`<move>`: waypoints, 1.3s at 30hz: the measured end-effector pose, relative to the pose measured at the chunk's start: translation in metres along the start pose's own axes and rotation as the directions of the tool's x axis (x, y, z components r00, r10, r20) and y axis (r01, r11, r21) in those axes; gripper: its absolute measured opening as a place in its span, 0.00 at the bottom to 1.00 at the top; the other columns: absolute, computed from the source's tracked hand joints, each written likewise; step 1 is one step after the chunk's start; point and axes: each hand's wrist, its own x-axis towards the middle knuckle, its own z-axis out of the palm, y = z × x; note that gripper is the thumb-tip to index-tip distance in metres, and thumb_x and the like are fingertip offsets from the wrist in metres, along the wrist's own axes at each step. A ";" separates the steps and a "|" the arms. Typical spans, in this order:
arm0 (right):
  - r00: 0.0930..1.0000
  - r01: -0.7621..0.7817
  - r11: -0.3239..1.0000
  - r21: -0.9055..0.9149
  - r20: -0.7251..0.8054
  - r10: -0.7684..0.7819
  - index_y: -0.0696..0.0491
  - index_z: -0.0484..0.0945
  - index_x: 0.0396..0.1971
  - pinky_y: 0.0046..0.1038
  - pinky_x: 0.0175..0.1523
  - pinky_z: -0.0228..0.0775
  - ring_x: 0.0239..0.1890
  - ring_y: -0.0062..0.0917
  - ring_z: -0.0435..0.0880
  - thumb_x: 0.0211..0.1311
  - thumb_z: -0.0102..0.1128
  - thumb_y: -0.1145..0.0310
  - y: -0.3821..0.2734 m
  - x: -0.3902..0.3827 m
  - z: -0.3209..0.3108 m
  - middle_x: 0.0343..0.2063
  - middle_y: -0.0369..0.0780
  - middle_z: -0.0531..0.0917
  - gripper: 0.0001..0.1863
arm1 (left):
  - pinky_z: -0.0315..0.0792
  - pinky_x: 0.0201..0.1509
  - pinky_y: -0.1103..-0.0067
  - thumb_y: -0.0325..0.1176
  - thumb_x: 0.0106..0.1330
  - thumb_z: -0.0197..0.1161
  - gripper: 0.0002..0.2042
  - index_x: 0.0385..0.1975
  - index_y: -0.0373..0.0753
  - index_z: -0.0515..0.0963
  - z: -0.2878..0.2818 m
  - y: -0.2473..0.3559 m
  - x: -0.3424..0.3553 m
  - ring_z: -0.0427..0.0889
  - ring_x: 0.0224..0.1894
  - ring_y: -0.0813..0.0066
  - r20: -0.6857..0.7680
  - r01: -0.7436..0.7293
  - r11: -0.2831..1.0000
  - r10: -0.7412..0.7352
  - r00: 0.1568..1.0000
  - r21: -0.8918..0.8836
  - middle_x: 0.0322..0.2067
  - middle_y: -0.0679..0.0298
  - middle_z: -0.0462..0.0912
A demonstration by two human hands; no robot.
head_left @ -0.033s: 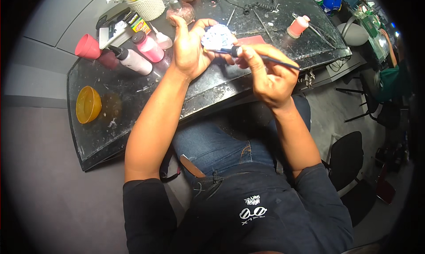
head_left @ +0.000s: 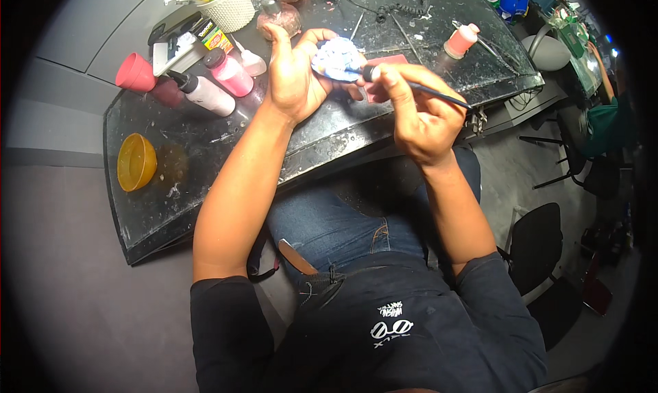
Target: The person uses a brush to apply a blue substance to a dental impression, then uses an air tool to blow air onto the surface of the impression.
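My left hand [head_left: 291,84] is closed round a white, bluish-lit lumpy piece [head_left: 334,57], thumb raised at its side. My right hand [head_left: 425,119] grips a thin dark tool [head_left: 439,95] with a black thicker part near the tip, which meets the piece's lower right. A pink flat block [head_left: 389,63] lies partly hidden behind that hand. Left of my left hand stand a pink bottle [head_left: 229,74] and a white bottle with black top [head_left: 209,95]; a glass jar [head_left: 288,19] is just above it.
The black bench [head_left: 185,211] also holds a yellow bowl [head_left: 136,161], pink cup [head_left: 133,71], woven basket [head_left: 223,13], pink spool-like container [head_left: 460,42] and metal tools. Black chairs [head_left: 531,249] stand at right, where a person in green [head_left: 603,129] works at another bench.
My right hand has shifted slightly right with the tool, whose tip end now sits a little higher on the white piece. My left hand looks still.
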 end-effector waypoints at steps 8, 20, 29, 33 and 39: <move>1.000 0.015 0.994 -0.106 -0.004 -0.015 0.63 0.85 0.31 0.25 0.35 0.79 0.29 0.28 0.88 0.59 0.67 0.81 -0.002 0.005 -0.001 0.29 0.43 0.88 0.02 | 0.81 0.35 0.52 0.80 0.60 0.21 0.47 0.50 0.36 0.63 -0.004 0.000 0.003 0.84 0.39 0.40 0.018 0.013 0.998 -0.012 1.000 -0.053 0.42 0.36 0.80; 0.998 -0.041 0.985 -0.165 0.043 0.049 0.62 0.85 0.32 0.23 0.32 0.77 0.27 0.25 0.87 0.60 0.66 0.79 -0.007 0.007 -0.002 0.26 0.43 0.87 0.02 | 0.82 0.33 0.60 0.79 0.61 0.20 0.46 0.49 0.36 0.63 0.003 0.002 0.001 0.86 0.36 0.48 -0.050 0.002 0.992 0.005 0.999 0.129 0.38 0.42 0.82; 0.992 0.077 0.970 -0.230 0.111 -0.053 0.61 0.85 0.32 0.25 0.32 0.77 0.27 0.30 0.86 0.58 0.66 0.79 -0.010 0.019 0.000 0.27 0.43 0.87 0.03 | 0.82 0.30 0.68 0.78 0.61 0.17 0.47 0.49 0.36 0.64 0.004 -0.003 0.001 0.86 0.32 0.60 -0.085 -0.007 0.838 0.063 0.994 0.546 0.35 0.51 0.82; 0.979 0.185 0.946 -0.267 0.139 -0.152 0.62 0.85 0.32 0.24 0.31 0.78 0.26 0.27 0.87 0.59 0.66 0.80 -0.012 0.025 -0.003 0.28 0.43 0.87 0.03 | 0.80 0.27 0.74 0.79 0.60 0.18 0.47 0.48 0.36 0.62 0.010 -0.004 0.002 0.84 0.24 0.62 -0.105 -0.022 0.859 0.088 0.991 0.512 0.30 0.49 0.82; 0.996 0.072 0.995 -0.073 -0.043 -0.075 0.63 0.85 0.32 0.21 0.30 0.77 0.26 0.22 0.87 0.60 0.65 0.82 -0.020 0.023 -0.004 0.27 0.42 0.87 0.02 | 0.82 0.31 0.64 0.79 0.61 0.19 0.48 0.50 0.35 0.65 0.005 0.004 0.001 0.85 0.35 0.51 -0.049 0.009 0.973 0.002 0.999 0.232 0.40 0.44 0.81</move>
